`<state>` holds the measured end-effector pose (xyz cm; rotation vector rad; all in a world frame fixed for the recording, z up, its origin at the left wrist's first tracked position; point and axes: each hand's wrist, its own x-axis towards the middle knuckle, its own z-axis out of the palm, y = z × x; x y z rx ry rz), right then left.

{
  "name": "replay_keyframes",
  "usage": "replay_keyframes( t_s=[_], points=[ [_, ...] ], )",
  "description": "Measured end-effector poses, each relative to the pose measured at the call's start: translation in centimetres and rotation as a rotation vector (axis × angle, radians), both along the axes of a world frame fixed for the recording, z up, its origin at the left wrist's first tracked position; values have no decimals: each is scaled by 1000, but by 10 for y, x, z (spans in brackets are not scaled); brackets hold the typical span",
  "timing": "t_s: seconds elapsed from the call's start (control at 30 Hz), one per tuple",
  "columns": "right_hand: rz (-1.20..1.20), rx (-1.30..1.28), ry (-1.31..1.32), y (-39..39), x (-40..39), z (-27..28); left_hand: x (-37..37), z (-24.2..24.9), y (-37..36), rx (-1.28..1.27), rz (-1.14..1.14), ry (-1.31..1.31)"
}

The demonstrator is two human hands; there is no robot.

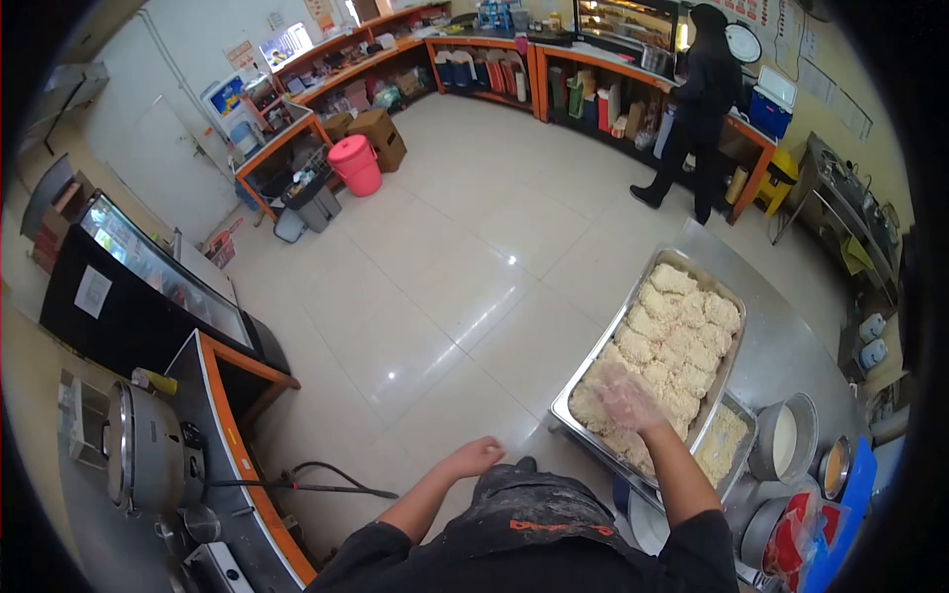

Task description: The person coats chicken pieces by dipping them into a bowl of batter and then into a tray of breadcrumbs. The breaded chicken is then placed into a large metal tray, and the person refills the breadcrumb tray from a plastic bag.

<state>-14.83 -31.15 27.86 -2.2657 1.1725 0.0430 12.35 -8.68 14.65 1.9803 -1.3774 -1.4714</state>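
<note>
A: Item nearest the lens?
B: Dark apron (524, 514), orange lettering, worn by the person; black sleeves at either side.

A: Right hand?
B: Right hand (626, 397), in a thin clear glove, fingers spread and pressed flat on the breaded pieces (682, 331) at the near end of the tray. Gripping nothing that I can make out; slightly blurred.

A: Those pieces, location?
B: Pale, crumb-coated, packed touching one another across a long steel tray (736, 301). The tray sits on the steel worktop (781, 346) at the person's right, its long side running away from the camera.

A: Left hand?
B: Left hand (478, 457), bare, loosely curled into a near fist, empty, hanging above the floor, well apart from the tray.

A: Adjacent to the tray?
B: Smaller pan of loose crumbs (725, 442), just beside the tray's right near corner. Next out, a round steel pot with white liquid (786, 438), then a smaller bowl with orange liquid (836, 466). Red and clear bags (803, 539) near the lower edge.

A: Further out?
B: Pale tiled floor (445, 267). Left side: orange-edged counter carrying a large rice cooker (143, 460); a glass-topped chest (163, 272) beyond. Pink bucket (354, 164) beside cardboard boxes. Orange shelving (494, 59) round the far walls. Another person in black (697, 109) standing at the far counter, back turned.
</note>
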Motion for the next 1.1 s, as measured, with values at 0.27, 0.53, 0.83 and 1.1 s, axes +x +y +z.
replay_keyframes(
  t_s=[0.27, 0.53, 0.83, 1.1],
  points=[
    [-937, 522, -1084, 92, -134, 32, -145, 153, -91, -105, -453, 203],
    [-279, -343, -282, 159, -231, 66, -325, 160, -128, 111, -341, 436],
    [-532, -165, -306, 178, -335, -35, -387, 141, -102, 285, -249, 386],
    [-620, -210, -312, 18, -311, -110, -389, 72, -32, 492, -106, 99]
  ],
)
